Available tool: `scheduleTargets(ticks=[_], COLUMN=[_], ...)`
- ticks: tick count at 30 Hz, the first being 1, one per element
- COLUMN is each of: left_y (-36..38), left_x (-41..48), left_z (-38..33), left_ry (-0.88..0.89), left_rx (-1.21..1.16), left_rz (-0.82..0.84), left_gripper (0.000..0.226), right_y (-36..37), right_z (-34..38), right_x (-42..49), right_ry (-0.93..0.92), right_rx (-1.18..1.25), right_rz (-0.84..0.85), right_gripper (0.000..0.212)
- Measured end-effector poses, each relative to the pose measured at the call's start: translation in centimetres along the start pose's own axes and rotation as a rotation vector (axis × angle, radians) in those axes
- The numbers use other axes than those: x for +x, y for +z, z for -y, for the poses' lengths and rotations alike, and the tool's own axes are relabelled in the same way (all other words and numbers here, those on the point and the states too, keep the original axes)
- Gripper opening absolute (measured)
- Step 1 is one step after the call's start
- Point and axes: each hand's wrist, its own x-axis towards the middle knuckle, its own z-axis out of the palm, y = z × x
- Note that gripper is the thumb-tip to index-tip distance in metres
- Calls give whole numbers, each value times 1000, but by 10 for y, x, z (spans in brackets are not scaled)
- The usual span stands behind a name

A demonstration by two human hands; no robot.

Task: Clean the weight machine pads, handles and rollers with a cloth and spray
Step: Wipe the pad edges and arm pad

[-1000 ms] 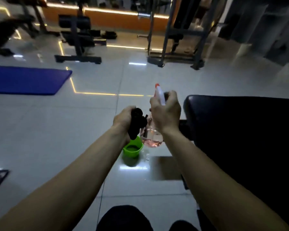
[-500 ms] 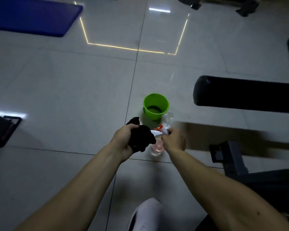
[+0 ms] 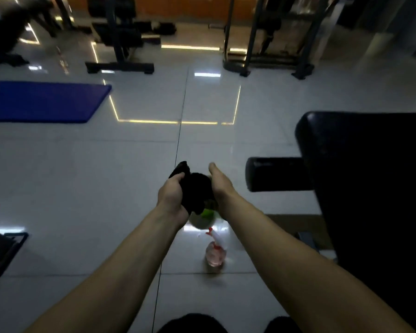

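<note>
I see a floor (image 3: 58, 176) of large pale tiles, polished so glossy that it mirrors the light strips. The cloth (image 3: 195, 191) is black, soft and matt, crumpled fabric with no shine. The spray bottle (image 3: 215, 254) is clear, smooth plastic holding pinkish liquid, with a white plastic head and a red tip. A small green tub (image 3: 208, 213) looks like shiny plastic. The pad (image 3: 358, 164) and roller (image 3: 274, 174) are black padded upholstery, smooth with a dull sheen. The blue mat (image 3: 41, 102) looks matt and foam-like. The far machine frames (image 3: 119, 67) look like dark painted metal.
</note>
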Motion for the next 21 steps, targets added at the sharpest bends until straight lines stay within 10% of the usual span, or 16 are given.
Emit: scheduleTargets(ticks=[2, 5, 10, 15, 21], left_y=[37, 85, 155, 205, 265], left_x=[-31, -76, -133, -153, -158], left_z=[-30, -65, -80, -47, -15], left_ry=[102, 247, 358, 451, 558], left_rx=[34, 87, 340, 478, 630], left_rz=[26, 108, 273, 305, 569], left_gripper=[28, 17, 12, 65, 16], right_y=[-5, -35, -116, -214, -276], right_z=[45, 97, 147, 152, 141], right_x=[-41, -107, -175, -207, -210], right_ry=[-52, -232, -502, -412, -483], right_rx=[47, -43, -126, 142, 308], right_rz=[99, 169, -50, -154, -311], right_gripper=[68, 34, 16, 47, 37])
